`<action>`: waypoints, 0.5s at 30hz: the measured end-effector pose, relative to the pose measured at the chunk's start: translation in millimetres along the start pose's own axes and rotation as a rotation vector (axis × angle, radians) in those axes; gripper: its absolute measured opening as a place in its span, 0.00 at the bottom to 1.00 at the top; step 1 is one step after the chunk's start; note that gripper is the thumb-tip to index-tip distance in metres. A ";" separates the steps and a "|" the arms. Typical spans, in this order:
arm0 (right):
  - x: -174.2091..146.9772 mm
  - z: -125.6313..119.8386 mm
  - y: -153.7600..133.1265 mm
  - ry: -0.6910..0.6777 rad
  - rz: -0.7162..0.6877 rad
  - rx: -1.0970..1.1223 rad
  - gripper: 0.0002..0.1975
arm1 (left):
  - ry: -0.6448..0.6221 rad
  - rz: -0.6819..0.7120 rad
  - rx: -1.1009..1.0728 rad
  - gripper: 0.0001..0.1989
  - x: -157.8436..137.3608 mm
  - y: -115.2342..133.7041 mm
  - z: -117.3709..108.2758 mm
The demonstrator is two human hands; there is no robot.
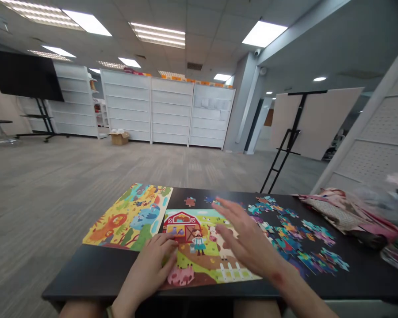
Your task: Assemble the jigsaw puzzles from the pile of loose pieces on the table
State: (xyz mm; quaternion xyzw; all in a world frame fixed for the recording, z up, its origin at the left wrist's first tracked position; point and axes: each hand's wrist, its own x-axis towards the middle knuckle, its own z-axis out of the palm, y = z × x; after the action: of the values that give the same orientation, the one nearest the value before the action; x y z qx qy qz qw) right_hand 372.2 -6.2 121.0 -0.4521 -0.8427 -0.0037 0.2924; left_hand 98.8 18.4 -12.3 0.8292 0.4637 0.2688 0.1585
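Note:
A colourful farm picture with a red barn, a farmer, a cow and a pig lies on the black table. My left hand rests on its left side, fingers stretched out near the barn. Over the picture's right part, my right hand is spread, with nothing visible in it; it covers some of the cow. Whether the right hand touches the picture, I cannot tell. Beyond the picture's top edge lie a reddish puzzle piece and some blue puzzle pieces, the latter close to the right fingertips.
A second animal picture with a lion and an elephant lies at the left. Many loose puzzle pieces are scattered on the right of the black table. Fabric and plastic bags sit at the right edge. A board stand rises behind.

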 end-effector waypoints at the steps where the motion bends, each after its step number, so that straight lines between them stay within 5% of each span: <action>1: 9.5 -6.1 -0.3 0.079 0.008 -0.005 0.24 | 0.004 0.003 -0.002 0.10 0.1 0.1 -0.3; 4: 22.7 12.9 -0.3 0.120 0.065 -0.039 0.28 | 0.008 0.008 0.010 0.10 -0.1 0.7 -0.2; 8: 7.1 98.5 8.0 -0.282 0.278 -0.072 0.35 | 0.010 0.006 0.051 0.12 -0.2 0.3 1.8; 10: -4.1 132.9 13.7 -0.360 0.321 -0.078 0.34 | 0.014 0.009 0.063 0.13 -0.5 0.2 1.5; 15: -15.3 148.5 17.4 -0.367 0.334 -0.108 0.33 | 0.016 -0.008 0.111 0.13 0.5 5.3 -0.5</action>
State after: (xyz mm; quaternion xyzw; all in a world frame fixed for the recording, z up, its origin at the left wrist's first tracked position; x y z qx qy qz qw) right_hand 319.2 32.6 -14.2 -0.5930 -0.7939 0.0819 0.1067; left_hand 102.3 16.1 -9.0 0.8328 0.4824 0.2485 0.1096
